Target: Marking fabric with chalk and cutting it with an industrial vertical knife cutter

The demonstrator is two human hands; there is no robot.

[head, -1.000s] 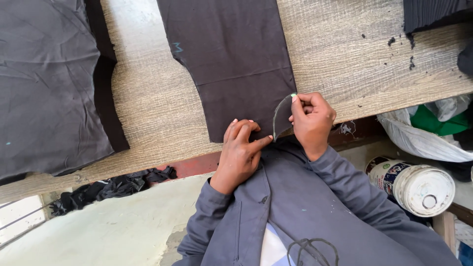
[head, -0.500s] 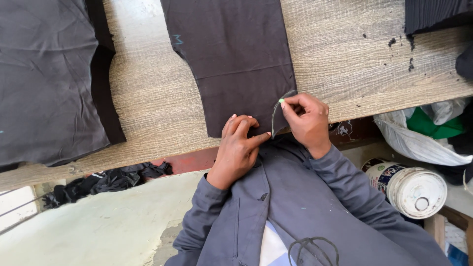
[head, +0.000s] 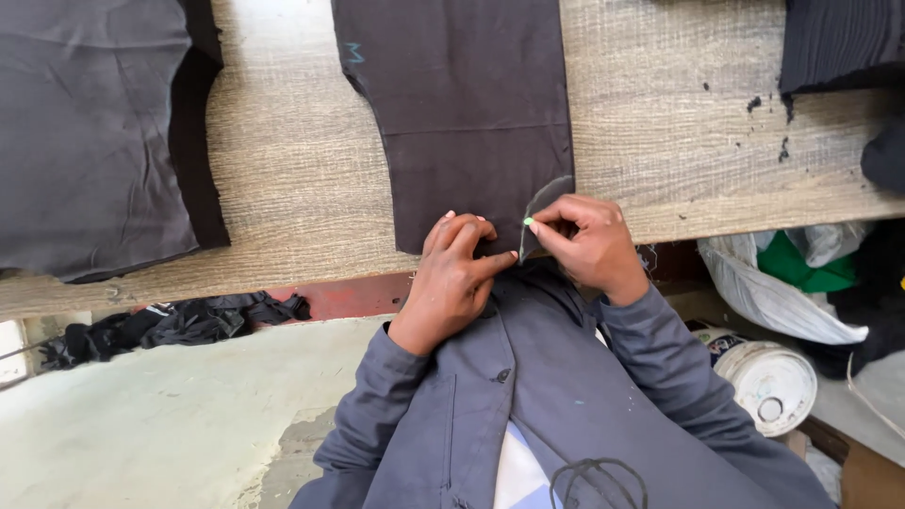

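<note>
Dark cut cloth piece (head: 471,123) lies flat on the wooden worktop (head: 660,123), its lower edge at the near rim of the worktop, right in front of the person.

Left hand (head: 454,273): fingers curled, tips pressing down on the lower edge of the cloth piece. Grip narrow; it pins the cloth and holds nothing else that I can see.

Right hand (head: 586,240): just beside the left, at the cloth's lower right corner. Thumb and forefinger pinched tight on a small pale-green piece of chalk (head: 529,222), its tip at the cloth. A thin pale curved line (head: 547,188) runs on the cloth from the chalk up toward the right edge.

Both sleeves grey-blue.

Around:
- second, larger dark cloth (head: 94,132) on the worktop, well to the left, apart from the first.
- more dark fabric (head: 839,42) at the far right corner of the worktop.
- dark scraps (head: 179,320) on the floor below the worktop, left.
- white bucket (head: 768,382) and a white bag (head: 782,292) with something green inside, on the floor to the right.
</note>
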